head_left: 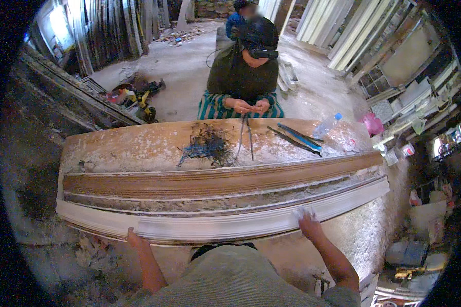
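Observation:
A long white-coated moulding (215,225) with ridged lines lies across the near side of the workbench. My left hand (134,237) is closed on its near edge, left of the middle, with the thumb up and the other fingers hidden. Towards the right end, my right hand (311,225) is over the same moulding, fingers bent down. A pale, blurred patch at those fingertips may be a small pad or white dust; I cannot make it out. Behind it lies a brown wooden moulding (215,183), with a dusty, rough strip between the two.
Dark tangled strands (208,146), several thin strips (297,138) and a clear bottle (329,123) lie on the far part of the workbench (112,148). Across it a person (243,77) sits, hands together. Power tools (135,100) lie on the floor; long boards (338,30) lean behind.

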`<state>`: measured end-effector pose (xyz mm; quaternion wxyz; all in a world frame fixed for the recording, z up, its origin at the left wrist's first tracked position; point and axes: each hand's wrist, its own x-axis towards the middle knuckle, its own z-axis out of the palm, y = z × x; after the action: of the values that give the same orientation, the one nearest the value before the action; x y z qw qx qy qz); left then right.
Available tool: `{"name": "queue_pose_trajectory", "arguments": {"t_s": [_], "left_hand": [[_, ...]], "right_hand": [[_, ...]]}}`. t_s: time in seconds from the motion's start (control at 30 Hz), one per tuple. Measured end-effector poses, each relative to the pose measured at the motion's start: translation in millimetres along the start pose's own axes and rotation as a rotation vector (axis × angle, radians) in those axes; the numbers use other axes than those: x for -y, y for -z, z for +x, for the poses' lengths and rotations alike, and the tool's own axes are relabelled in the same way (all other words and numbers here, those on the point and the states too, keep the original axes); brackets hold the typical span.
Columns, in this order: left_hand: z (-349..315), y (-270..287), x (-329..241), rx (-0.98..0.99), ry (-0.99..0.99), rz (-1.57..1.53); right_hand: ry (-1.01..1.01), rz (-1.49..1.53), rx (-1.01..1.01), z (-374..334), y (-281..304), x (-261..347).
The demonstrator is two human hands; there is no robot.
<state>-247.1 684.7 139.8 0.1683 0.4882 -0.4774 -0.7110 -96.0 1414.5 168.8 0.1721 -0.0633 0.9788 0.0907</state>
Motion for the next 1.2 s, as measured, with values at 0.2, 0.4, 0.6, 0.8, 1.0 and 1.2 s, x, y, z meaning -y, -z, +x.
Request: {"name": "queue_pose_trajectory", "arguments": {"t_s": [0.2, 0.4, 0.6, 0.8, 1.0, 1.2], "left_hand": [[18, 13, 11, 0.034, 0.1, -0.133], [50, 51, 15, 0.257, 0.055, -0.054], [62, 43, 23, -0.046, 0.217, -0.282], [24, 20, -10, -0.177, 0.049, -0.1], [14, 12, -23, -0.049, -0.167, -0.185], [38, -1, -26, -0.176, -0.462, 0.251]], "right_hand": [[0.128, -0.128, -0.093, 1, 13, -4], [-0.019, 0.113, 0.259, 7, 38, 13], [0.115, 0.08, 0.006, -2, 81, 23], [-0.175, 0.17, -0.099, -5, 50, 6], [0.002, 0.024, -0.182, -6, 20, -45], [0.09, 0.013, -0.14, 5, 61, -54]]}}
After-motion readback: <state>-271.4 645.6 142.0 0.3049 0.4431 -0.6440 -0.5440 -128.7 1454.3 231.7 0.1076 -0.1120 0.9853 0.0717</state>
